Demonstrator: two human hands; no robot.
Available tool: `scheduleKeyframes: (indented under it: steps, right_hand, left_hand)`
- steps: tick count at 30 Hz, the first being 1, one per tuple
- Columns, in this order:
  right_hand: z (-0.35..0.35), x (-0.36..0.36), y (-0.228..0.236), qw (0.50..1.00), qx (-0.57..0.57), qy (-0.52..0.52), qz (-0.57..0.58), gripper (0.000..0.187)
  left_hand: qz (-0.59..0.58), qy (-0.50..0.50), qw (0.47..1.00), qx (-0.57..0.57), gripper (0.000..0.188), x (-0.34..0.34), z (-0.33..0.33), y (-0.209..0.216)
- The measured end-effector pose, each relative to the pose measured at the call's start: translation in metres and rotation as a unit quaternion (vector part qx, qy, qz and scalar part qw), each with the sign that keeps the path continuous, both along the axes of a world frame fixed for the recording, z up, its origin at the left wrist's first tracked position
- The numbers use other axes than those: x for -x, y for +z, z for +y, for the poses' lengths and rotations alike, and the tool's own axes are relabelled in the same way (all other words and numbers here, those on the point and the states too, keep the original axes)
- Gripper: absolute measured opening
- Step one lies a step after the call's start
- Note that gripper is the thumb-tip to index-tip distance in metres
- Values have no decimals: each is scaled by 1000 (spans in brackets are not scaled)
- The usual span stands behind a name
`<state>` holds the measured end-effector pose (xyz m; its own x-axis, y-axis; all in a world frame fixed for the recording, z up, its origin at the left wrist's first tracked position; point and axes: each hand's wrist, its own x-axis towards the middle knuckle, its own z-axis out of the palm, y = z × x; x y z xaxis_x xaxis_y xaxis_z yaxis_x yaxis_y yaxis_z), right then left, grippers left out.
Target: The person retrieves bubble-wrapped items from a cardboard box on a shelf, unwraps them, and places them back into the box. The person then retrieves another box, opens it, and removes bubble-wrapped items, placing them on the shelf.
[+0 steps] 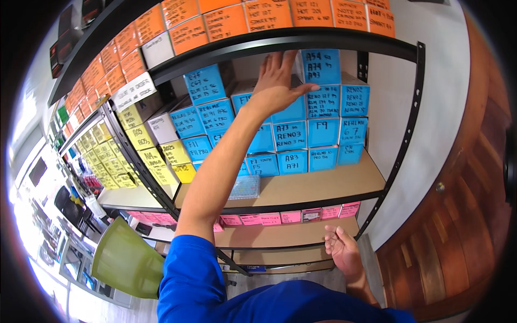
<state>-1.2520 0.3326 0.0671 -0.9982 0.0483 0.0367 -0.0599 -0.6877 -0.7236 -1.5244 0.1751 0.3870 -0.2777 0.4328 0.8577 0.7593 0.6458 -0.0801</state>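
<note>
My left hand [277, 83] reaches up to the upper middle shelf, over a stack of boxes with blue labels [291, 135]. Its fingers are spread and it grips nothing. The fingertips go into the gap under the shelf above. The thumb points right, at the base of a top blue-labelled box [321, 64]; whether it touches I cannot tell. Lower down at the right, my right hand [343, 251] hangs in front of the lower shelf, palm up, with loosely bent fingers and nothing in it. My left forearm hides part of the blue-labelled boxes.
A black metal rack [398, 134] holds orange-labelled boxes [226, 21] above, yellow-labelled boxes [102, 156] at left and pink-labelled boxes [269, 219] below. A clear plastic case [245, 187] lies on the shelf. At lower left stands a green bin [126, 261]; a wooden door [447, 215] is at right.
</note>
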Motion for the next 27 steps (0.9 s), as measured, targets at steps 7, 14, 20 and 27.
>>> scheduleKeyframes:
  steps: [7,14,20,27]
  right_hand:
    - [3,-3,-4,999,-19,-26,-27,38]
    - [-5,6,-2,1000,-17,-4,-24,39]
    - [-34,33,44,994,-75,13,75,39]
    - [-97,68,108,944,-108,37,310,90]
  left_hand:
    - [150,242,927,-246,109,26,-109,-13]
    - [22,158,929,-335,108,19,-134,-3]
    - [35,-1,915,-401,90,-49,-142,-23]
    - [-82,-315,827,-458,105,-129,-138,-144]
